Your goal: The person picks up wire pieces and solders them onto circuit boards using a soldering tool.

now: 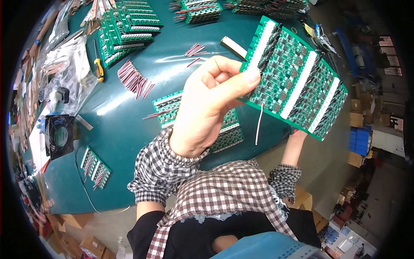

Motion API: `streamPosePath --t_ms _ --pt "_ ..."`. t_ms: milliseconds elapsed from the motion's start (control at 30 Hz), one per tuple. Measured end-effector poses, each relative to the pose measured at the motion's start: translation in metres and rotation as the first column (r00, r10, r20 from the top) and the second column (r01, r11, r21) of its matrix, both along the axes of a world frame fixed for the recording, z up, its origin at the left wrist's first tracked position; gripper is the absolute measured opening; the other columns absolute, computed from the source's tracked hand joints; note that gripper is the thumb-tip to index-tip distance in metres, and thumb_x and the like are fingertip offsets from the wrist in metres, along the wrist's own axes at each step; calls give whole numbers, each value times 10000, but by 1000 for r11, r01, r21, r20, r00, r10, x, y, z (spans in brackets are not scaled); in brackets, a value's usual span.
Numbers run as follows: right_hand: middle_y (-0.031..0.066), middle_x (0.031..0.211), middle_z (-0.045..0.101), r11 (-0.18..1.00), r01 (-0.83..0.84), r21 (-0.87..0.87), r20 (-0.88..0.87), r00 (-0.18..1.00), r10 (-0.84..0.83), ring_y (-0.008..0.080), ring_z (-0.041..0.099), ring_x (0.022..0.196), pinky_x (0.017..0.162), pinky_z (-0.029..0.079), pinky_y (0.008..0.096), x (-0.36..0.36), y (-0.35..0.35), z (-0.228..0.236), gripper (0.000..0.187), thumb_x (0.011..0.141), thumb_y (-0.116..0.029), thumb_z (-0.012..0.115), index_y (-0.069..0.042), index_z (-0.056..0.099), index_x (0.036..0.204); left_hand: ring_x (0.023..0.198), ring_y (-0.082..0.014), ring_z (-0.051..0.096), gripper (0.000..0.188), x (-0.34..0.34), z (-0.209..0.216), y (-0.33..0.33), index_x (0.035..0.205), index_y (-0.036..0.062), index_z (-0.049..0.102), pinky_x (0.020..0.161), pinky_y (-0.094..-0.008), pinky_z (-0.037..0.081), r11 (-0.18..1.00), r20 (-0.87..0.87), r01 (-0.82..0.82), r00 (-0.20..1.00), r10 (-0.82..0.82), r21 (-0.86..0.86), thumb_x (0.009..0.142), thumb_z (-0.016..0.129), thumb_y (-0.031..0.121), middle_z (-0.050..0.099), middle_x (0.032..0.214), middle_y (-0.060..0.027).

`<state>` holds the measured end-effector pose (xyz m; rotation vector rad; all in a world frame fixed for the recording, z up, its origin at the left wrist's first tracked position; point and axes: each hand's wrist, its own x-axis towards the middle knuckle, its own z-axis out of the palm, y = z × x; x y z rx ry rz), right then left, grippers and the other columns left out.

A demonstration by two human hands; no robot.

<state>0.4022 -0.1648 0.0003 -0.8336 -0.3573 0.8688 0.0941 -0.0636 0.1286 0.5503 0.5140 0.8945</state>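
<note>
A green circuit board point(297, 77) with white connector rows and dark components is raised above the table, tilted. My left hand point(211, 95) grips its left edge, closed, with the thumb on top. From the board's lower edge hangs a thin red-and-white wire point(259, 125). My right hand point(297, 134) is at the board's lower right; the board covers most of it, so its fingers are hidden. Under my left hand and wrist, green circuit board point(170, 105) shows on the table, with wires at its left end.
Stacked circuit boards point(129, 30) stand far left, with more stacks point(198, 11) at the back. A wire bundle point(134, 80), a yellow-handled screwdriver point(98, 69), a black fan point(60, 137) and a small wired board point(95, 168) lie on the green table point(116, 168).
</note>
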Motion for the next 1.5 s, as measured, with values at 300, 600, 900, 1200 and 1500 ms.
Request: streamPosePath --t_ms 300,600,900,1200,1500 --pt "107 1332 371 997 -74 -28 -73 995 72 283 391 1186 1001 321 448 4 6 1 549 925 -439 327 -80 307 1340 765 -88 600 206 -1 -1 1 931 25 525 688 -211 490 999 -3 22 1000 -22 -27 804 659 116 625 861 -47" --pt "106 1281 420 988 -145 -50 -162 978 135 275 427 1139 976 351 439 15 15 -1 550 912 -452 362 -74 339 1311 781 -103 608 182 1 -1 3 930 22 530 711 -235 504 997 34 51 998 -49 -55 812 645 98 628 870 -57" --pt "106 1230 468 975 -214 -64 -248 950 192 266 463 1092 950 380 430 20 15 -2 552 900 -466 398 -69 371 1283 783 -105 608 167 1 -3 4 924 23 533 724 -244 503 995 53 73 996 -70 -70 814 639 91 627 869 -58" --pt "105 1179 517 953 -289 -88 -360 902 240 258 499 1045 925 410 421 27 5 -13 555 888 -480 433 -64 403 1254 761 -97 600 199 10 -18 15 927 21 534 682 -223 485 992 -47 110 993 -112 -54 795 658 103 629 849 -49" --pt "6 758 450 922 -209 325 -420 842 339 113 482 738 708 499 269 17 -25 -34 341 854 -342 583 -48 442 954 744 -52 553 219 45 -102 61 913 35 564 625 -178 414 890 -534 452 768 -352 63 762 687 135 611 823 -6"
